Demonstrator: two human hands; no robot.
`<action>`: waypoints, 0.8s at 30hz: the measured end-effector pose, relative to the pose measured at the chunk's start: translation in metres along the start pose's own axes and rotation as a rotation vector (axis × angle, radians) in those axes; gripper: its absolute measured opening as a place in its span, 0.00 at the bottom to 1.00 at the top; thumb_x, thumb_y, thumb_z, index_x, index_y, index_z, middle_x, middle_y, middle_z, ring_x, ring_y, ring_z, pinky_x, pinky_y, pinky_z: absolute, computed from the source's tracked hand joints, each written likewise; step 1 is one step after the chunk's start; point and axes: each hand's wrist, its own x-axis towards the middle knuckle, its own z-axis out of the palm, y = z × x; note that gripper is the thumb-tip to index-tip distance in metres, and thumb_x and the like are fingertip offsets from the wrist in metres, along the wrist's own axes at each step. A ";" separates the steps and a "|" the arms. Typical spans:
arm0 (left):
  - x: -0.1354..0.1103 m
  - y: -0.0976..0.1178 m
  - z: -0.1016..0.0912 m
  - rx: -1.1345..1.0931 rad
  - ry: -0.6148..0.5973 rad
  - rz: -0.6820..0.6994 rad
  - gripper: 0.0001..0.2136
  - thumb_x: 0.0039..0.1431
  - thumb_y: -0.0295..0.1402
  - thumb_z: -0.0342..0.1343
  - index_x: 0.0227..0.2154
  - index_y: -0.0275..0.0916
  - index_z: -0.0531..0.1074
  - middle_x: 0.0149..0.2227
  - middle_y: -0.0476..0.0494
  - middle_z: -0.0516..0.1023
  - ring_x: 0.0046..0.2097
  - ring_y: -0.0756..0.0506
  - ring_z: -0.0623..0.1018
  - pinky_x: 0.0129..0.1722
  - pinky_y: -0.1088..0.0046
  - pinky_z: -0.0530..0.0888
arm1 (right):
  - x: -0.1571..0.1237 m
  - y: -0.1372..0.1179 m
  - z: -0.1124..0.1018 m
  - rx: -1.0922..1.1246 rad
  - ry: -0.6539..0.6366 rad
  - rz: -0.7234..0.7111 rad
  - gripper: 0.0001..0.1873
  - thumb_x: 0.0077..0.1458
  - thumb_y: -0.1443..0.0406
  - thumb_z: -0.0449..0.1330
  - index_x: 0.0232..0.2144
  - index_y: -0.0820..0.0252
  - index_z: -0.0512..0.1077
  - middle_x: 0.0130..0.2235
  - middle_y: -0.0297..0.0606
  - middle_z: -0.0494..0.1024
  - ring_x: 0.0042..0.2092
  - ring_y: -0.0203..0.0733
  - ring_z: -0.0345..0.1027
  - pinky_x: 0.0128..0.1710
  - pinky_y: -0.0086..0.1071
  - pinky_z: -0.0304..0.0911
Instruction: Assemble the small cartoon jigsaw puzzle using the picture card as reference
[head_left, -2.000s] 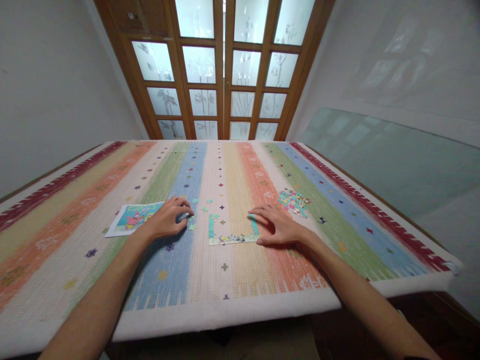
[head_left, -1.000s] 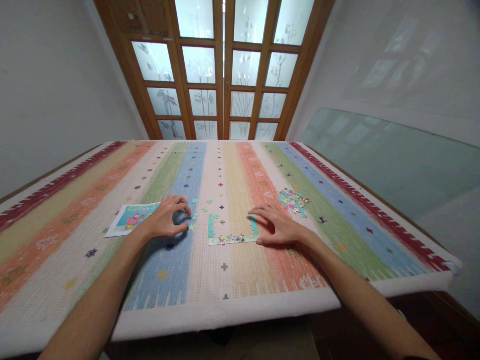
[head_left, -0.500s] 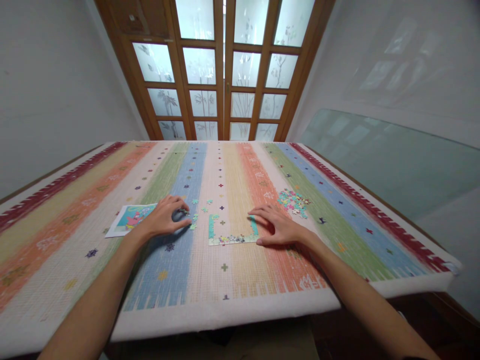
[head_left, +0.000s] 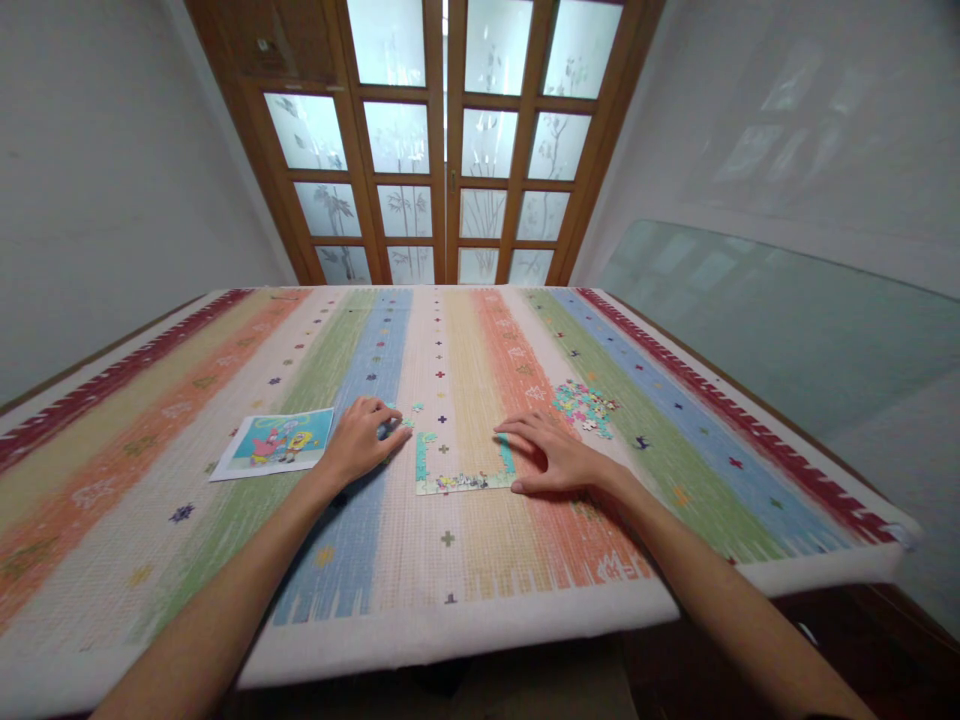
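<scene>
Puzzle border (head_left: pixel 463 484): lower centre, three-sided.
Right hand (head_left: pixel 556 452): fingers loosely parted at its right edge, gripping nothing visible; light steadying advised.
Left hand (head_left: pixel 364 437): fingers curled, slightly apart; hold cannot be told; edge-lift pieces.
Pile (head_left: pixel 585 407): right of centre.
Cartoon card (head_left: pixel 277 442): left of centre; writing illegible.

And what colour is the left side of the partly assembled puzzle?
The puzzle's left side is turquoise, seen in the head view.

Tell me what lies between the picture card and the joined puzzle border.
In the head view, the left hand and striped cloth lie between the card and border; anything under the hand is hidden.
</scene>
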 end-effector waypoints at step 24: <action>-0.002 -0.025 -0.022 -0.158 -0.171 0.078 0.11 0.60 0.43 0.56 0.33 0.45 0.80 0.39 0.40 0.78 0.43 0.38 0.75 0.50 0.52 0.72 | 0.000 -0.002 0.000 0.000 0.001 0.005 0.40 0.52 0.50 0.69 0.65 0.51 0.66 0.63 0.46 0.69 0.63 0.59 0.60 0.66 0.59 0.54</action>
